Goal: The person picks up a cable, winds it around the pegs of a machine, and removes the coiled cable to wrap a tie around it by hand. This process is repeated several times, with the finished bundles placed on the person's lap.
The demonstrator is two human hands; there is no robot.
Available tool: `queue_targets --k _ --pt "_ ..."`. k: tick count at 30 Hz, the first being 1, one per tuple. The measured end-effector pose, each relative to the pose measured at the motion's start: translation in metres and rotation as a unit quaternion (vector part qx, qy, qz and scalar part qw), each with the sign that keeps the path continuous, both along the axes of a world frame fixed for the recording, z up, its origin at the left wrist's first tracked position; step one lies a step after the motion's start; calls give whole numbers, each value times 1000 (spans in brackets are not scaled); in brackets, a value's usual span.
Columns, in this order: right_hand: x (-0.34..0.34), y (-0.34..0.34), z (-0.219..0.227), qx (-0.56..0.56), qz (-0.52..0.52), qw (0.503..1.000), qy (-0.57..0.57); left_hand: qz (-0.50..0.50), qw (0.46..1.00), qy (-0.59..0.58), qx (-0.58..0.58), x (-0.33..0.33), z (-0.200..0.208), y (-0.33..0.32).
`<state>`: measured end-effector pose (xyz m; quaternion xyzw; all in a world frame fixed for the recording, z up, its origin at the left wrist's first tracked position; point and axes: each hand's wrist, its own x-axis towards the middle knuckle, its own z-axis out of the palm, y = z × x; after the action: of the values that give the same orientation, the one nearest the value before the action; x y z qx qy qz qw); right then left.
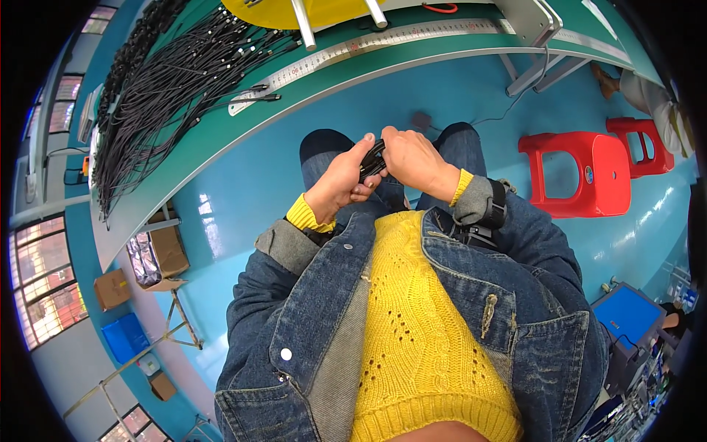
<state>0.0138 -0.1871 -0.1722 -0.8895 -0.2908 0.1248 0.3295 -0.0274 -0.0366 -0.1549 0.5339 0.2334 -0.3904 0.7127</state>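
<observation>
A coiled black cable [373,160] is held between my two hands, above my lap and in front of the table edge. My left hand [342,175] wraps round the coil from the left, its thumb pointing up along it. Closed against the coil's right side is my right hand [420,163], its fingers pinching the upper end. Part of the coil is hidden behind the fingers. Many loose black cables [166,110] with small plugs lie in a heap on the green table [294,99], to the far left of my hands.
A long steel ruler [353,48] lies along the table's near edge. Past it stands a yellow round thing [272,11] with metal legs. Red stools [578,173] are on the blue floor at right, near another person's leg [644,96]. Cardboard boxes [168,250] stand at left.
</observation>
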Motion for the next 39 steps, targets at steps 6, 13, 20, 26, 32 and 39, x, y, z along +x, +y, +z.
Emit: queue_targets --k 6,13,20,26,32,39 --pt "0 -1 0 45 8 999 23 19 999 -8 -47 -5 -7 4" --pt "-1 -2 -4 14 32 998 -43 53 987 18 -153 -8 -6 9" --pt "5 -4 -14 50 78 995 -33 -78 995 -48 -41 -6 -2 10" --pt "12 -2 -4 248 71 929 266 -100 959 -208 164 -16 -7 5" --pt "-3 15 -8 78 -27 996 36 -148 810 -416 386 -17 -36 -11" --pt "-3 21 -38 38 88 992 87 -51 830 -491 260 -32 -78 10"
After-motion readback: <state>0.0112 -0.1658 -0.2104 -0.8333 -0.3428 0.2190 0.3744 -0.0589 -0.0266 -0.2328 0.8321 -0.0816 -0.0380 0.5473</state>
